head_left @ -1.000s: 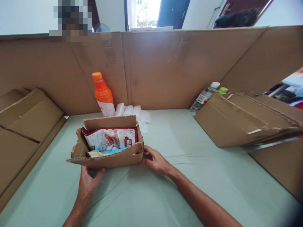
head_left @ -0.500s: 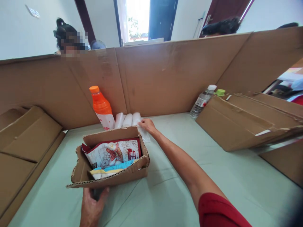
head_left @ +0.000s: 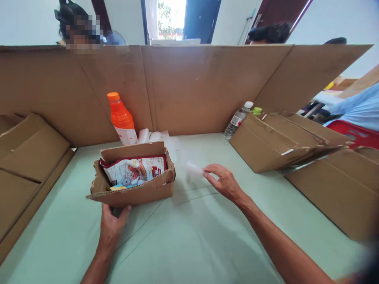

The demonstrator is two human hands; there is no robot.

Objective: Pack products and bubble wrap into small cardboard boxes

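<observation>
An open cardboard box stands left of centre on the pale green surface. Inside lean a white-and-dark-red printed bag and a blue-and-yellow packet. My left hand grips the box at its near lower side, thumb apart from the fingers, whose tips the box hides. To the right of the box, my right hand pinches a whitish piece of bubble wrap between thumb and fingers; motion blurs it. More white bubble wrap rolls lie behind the box, partly hidden.
An orange bottle stands behind the box. At the right, a clear bottle and a green-capped bottle stand by cardboard boxes. A cardboard box sits at the left. A tall cardboard panel spans the back; people are beyond.
My right hand has drawn a piece of bubble wrap away from the rolls, rightward and nearer to me. My left hand stays at the box. The camera view has shifted.
</observation>
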